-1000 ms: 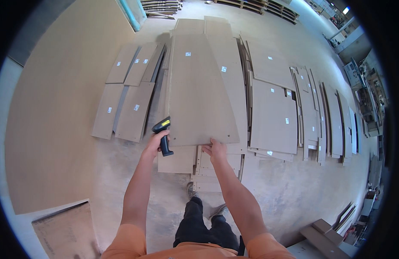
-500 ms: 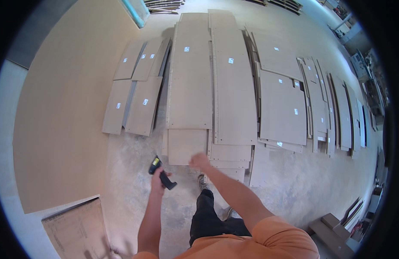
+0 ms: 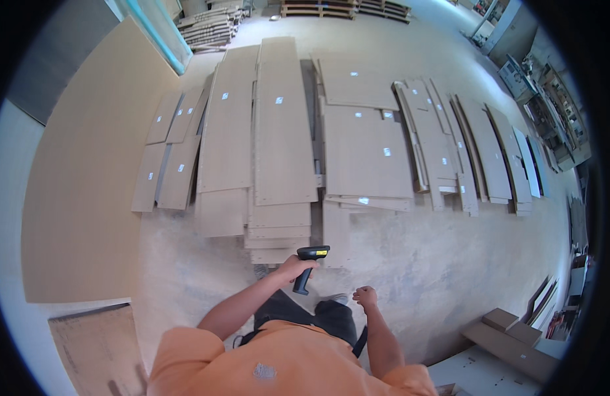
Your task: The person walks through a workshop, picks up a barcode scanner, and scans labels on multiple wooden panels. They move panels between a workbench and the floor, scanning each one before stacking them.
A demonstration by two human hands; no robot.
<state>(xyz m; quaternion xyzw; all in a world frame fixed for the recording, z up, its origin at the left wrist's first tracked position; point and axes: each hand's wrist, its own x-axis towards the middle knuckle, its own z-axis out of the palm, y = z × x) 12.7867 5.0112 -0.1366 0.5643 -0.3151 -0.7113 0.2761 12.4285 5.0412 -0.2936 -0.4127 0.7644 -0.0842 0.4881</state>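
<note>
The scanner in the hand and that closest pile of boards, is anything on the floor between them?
No. In the head view, only bare concrete floor lies between the scanner in the left hand and the nearest boards.

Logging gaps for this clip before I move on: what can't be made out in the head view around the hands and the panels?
- Small labels on the stacked panels: too small to tell apart.
- Left hand on the handheld scanner: its fingers hide the grip.
- Right hand: curled and empty-looking, palm side hidden.
- Lower panels in each stack: covered by the ones above.
- Machines at the right: bent and darkened by the fisheye rim.
</note>
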